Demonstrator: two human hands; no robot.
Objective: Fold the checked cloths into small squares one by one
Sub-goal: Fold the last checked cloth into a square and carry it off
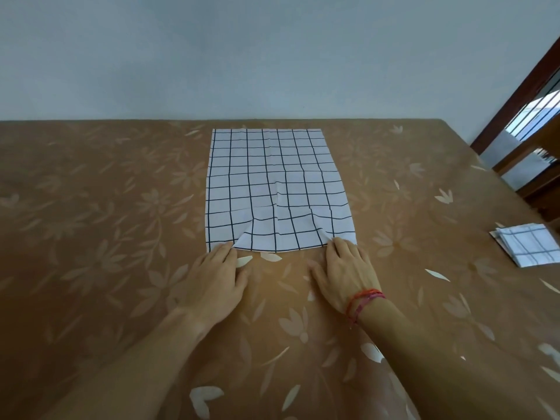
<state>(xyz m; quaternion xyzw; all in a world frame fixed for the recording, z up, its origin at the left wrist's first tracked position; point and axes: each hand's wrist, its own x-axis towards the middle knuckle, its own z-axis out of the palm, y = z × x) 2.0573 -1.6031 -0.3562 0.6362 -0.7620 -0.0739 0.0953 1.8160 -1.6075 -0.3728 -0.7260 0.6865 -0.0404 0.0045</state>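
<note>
Where a glossy brown tablecloth [91, 207] printed with pale flowers covers the table, a white cloth [272, 177] with a thin dark grid lies spread as a tall rectangle in the middle, mostly flat but creased and puckered along its near edge. The left hand [212, 283] and the right hand [348, 271], which has red thread bracelets [363, 301] at the wrist, lie palm down, fingers nearly straight and thumbs splayed on the table, with the fingertips touching the cloth's near corners without gripping. A small stack of folded checked squares [527, 247] sits well apart near the table's right edge.
</note>
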